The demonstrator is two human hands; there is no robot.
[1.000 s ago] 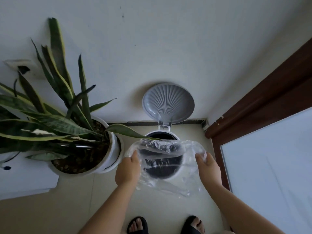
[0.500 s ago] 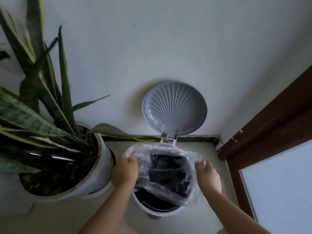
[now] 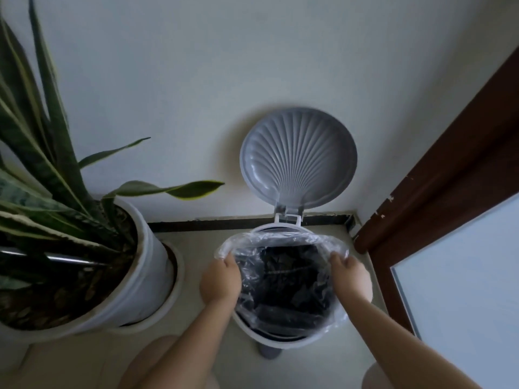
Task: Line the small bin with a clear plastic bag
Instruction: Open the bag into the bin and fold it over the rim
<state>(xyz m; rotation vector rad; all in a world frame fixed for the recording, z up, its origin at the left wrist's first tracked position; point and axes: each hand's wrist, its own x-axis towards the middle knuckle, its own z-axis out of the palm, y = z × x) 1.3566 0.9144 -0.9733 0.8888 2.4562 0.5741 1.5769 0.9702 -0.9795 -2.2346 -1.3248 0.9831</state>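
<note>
A small white pedal bin (image 3: 283,340) stands on the floor against the wall, its grey shell-patterned lid (image 3: 298,157) tipped up and back. A clear plastic bag (image 3: 280,249) is spread over the bin's mouth and hangs down into the dark inside. My left hand (image 3: 220,280) grips the bag's edge at the left rim. My right hand (image 3: 349,273) grips the edge at the right rim. The bag's far edge lies over the back of the rim, near the hinge.
A tall snake plant in a white pot (image 3: 143,265) crowds the bin's left side, with one leaf (image 3: 179,189) reaching toward the lid. A dark brown door frame (image 3: 438,175) runs along the right. The grey pedal (image 3: 269,352) sticks out below the bin.
The view has come lower and closer to the bin. Both hands have brought the open bag down from above the bin onto its mouth, and the bag now hangs inside.
</note>
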